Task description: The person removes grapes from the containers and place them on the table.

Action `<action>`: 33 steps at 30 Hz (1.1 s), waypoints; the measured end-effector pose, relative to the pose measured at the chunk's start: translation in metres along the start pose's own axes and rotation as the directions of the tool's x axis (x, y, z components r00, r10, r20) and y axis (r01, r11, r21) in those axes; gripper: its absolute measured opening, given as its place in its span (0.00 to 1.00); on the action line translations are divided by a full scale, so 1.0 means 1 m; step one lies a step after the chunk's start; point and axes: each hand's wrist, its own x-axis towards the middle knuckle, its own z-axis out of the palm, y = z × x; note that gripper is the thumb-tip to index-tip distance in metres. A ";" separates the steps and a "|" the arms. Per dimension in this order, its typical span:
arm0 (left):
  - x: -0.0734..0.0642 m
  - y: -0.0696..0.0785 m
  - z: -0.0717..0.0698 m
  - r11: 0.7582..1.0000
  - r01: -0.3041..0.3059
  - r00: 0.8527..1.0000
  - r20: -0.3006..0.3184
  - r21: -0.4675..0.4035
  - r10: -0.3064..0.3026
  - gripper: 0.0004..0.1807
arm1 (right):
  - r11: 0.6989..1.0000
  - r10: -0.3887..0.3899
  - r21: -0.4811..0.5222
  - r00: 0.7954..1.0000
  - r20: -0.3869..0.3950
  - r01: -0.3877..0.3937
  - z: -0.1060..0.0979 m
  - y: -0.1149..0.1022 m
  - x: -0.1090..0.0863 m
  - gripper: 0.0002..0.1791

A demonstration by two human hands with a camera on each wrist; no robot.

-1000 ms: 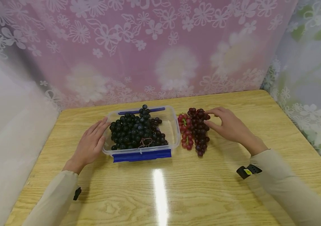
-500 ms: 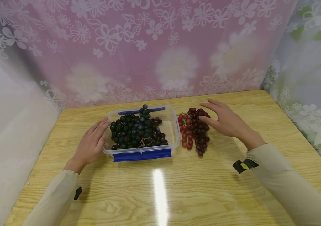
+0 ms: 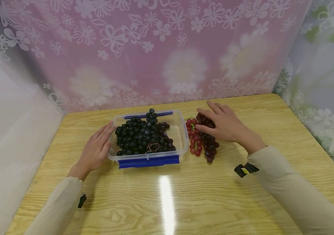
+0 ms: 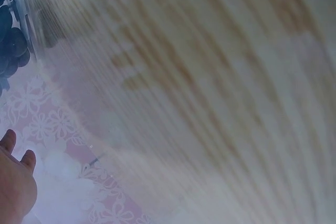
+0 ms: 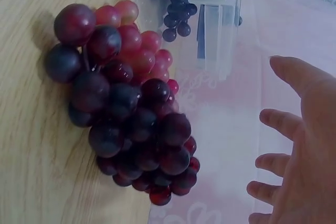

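A clear plastic food box with blue latches holds several bunches of black grapes. My left hand rests along the box's left side, fingers straight; in the left wrist view only part of that hand shows. To the right of the box lie a bunch of bright red grapes and a bunch of dark red grapes. Over these two hovers my right hand, fingers spread, hiding part of the dark bunch. In the right wrist view a gap shows between the fingers and the dark grapes.
Everything stands on a wood-grain table, near its back edge. Behind it hangs a pink flowered curtain, with a pale green floral one on the right and a white surface at the left.
My right hand has left the dark red grapes' right side and moved left over both loose bunches, fingers spreading. The left hand, box and grapes have stayed put.
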 end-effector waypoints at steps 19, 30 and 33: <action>0.001 0.000 0.001 1.000 0.004 1.000 -0.005 0.002 -0.004 0.26 | 0.996 -0.038 -0.073 0.998 0.053 0.041 0.008 -0.037 0.020 0.41; 0.001 0.001 0.001 1.000 -0.001 1.000 -0.009 -0.002 0.001 0.26 | 0.992 -0.084 -0.081 0.991 0.106 0.093 0.013 -0.065 0.032 0.40; 0.001 0.000 0.001 1.000 0.002 1.000 -0.006 -0.003 -0.002 0.27 | 0.991 -0.103 -0.080 0.989 0.110 0.112 0.015 -0.072 0.035 0.40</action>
